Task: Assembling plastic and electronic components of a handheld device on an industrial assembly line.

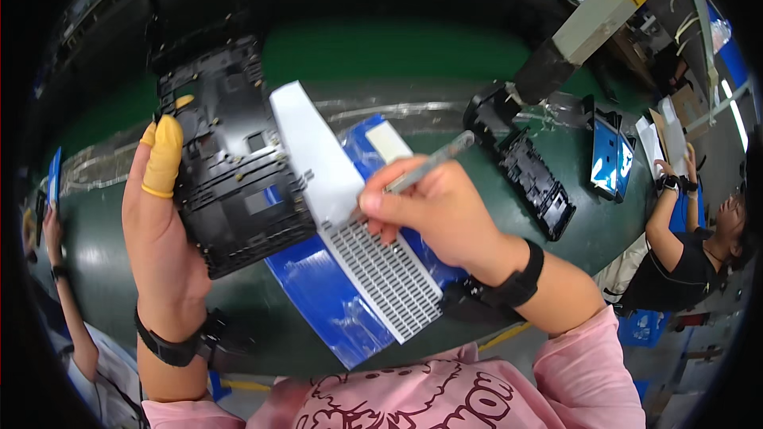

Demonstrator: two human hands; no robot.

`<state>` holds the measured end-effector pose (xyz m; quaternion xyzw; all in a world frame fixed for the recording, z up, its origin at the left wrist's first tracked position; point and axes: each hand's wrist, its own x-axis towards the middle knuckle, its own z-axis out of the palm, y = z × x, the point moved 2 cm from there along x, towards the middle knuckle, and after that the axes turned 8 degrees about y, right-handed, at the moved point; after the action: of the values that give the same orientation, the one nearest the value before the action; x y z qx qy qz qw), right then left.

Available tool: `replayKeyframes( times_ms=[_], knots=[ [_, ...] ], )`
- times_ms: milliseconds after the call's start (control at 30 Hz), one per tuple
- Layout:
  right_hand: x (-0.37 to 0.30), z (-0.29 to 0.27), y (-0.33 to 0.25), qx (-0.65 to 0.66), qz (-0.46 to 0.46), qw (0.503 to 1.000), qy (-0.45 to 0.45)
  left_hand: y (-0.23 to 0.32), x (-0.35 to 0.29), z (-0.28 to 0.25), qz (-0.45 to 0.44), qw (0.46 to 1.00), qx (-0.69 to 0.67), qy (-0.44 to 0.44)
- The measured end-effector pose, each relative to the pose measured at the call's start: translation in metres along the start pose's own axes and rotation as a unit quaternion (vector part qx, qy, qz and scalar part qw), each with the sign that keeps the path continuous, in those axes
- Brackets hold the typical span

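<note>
My left hand (163, 214), with yellow finger cots on its fingertips, grips a black plastic housing (238, 151) by its left edge. The housing is moulded with ribs, slots and small brass-coloured inserts, and it is held up tilted. In my right hand (445, 210) is a slim grey metal tool (433, 163) that looks like tweezers; its working tip is hidden by my fingers. Those fingers are over a white sheet (314, 143) whose near part carries rows of small rectangular stickers (385, 274). Under the sheet lies a blue plastic-wrapped packet (338, 302).
Another black housing (532, 179) lies on the green bench (429, 246) to the right, with a blue glossy panel (610, 159) past it. A post (592, 20) rises at the far right. Co-workers stand at both sides, one holding white sheets (671, 135).
</note>
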<state>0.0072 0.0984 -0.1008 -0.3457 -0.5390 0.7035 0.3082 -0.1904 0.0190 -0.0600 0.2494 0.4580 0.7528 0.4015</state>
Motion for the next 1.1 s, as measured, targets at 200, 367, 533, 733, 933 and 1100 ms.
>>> replayKeyframes(
  times_ms=[200,367,533,733,933,1100],
  knots=[
    [0.015,0.007,0.014,-0.012,-0.032,0.999,0.017,-0.010,-0.034,0.003,0.001,0.995,-0.080,0.061],
    [0.015,0.005,0.022,-0.013,-0.031,0.999,0.021,-0.028,-0.022,-0.008,0.050,0.994,-0.080,0.055],
    [0.017,0.003,0.022,-0.032,-0.036,0.998,0.026,-0.024,-0.021,-0.015,0.011,0.994,-0.096,0.054],
    [0.018,0.004,0.019,-0.048,-0.005,0.999,0.020,-0.017,-0.023,-0.015,-0.007,0.988,-0.134,0.079],
    [0.002,0.000,0.007,0.073,-0.019,0.997,-0.003,-0.023,-0.030,-0.009,-0.034,0.985,-0.141,0.094],
    [-0.027,0.018,-0.016,0.129,-0.115,0.985,-0.017,-0.039,-0.049,0.010,-0.161,0.968,-0.190,0.008]
  ],
)
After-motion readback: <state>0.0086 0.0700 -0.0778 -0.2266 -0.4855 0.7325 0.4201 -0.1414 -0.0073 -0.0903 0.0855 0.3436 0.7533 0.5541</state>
